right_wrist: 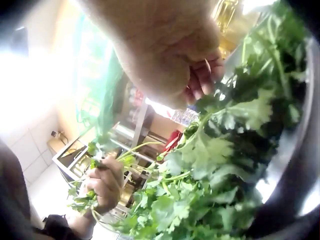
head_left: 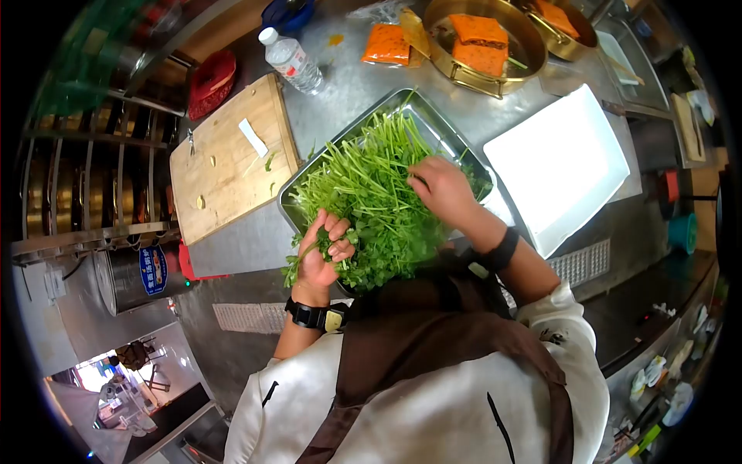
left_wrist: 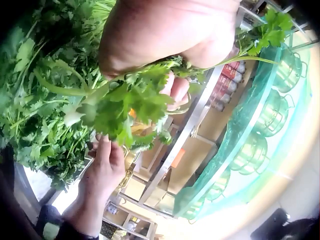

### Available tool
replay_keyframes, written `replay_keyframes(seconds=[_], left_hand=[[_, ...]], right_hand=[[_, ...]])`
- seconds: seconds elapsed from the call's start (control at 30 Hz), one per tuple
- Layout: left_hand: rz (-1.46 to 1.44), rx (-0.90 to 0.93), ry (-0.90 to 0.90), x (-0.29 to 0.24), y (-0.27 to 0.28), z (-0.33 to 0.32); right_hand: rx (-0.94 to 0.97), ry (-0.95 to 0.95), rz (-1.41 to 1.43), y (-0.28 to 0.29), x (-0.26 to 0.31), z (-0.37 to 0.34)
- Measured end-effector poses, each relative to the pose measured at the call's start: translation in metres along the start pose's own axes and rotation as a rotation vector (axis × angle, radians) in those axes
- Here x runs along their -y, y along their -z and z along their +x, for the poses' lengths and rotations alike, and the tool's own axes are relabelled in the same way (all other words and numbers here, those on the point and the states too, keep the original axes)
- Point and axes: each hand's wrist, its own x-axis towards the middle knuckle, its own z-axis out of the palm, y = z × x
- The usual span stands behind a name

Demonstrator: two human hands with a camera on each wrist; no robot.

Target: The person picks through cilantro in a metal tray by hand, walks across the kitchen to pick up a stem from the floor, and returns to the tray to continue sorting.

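A heap of coriander, thin pale stems and leafy tops, fills a rectangular metal tray. My left hand is at the tray's near left edge, fingers curled round a few sprigs; leaves stick out on both sides of that fist in the right wrist view. Over the stems on the right, my right hand reaches in from above with bent fingers. Its fingertips come together at the greens in the left wrist view. What lies between them is mostly hidden.
Left of the tray lies a wooden cutting board with scraps and a white strip. A water bottle stands behind. Brass pans with orange packets are at the back, near a white plastic bin on the right.
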Motion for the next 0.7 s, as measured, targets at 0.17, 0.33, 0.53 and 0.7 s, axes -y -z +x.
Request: replay_keyframes(seconds=[0.17, 0.33, 0.53, 0.7], left_hand=[[0.037, -0.033, 0.005, 0.006, -0.004, -0.006], [0.127, -0.037, 0.015, 0.016, -0.006, -0.016], [0.138, -0.054, 0.025, 0.018, 0.003, -0.018], [0.187, -0.006, 0.076, 0.017, -0.002, -0.006]], right_hand=[[0.135, -0.158, -0.11, -0.023, -0.034, 0.034], [0.307, -0.156, -0.229, -0.022, -0.041, 0.054], [0.121, -0.67, 0.674, 0.012, -0.042, 0.059], [0.105, -0.762, 1.069, 0.041, -0.017, 0.057]])
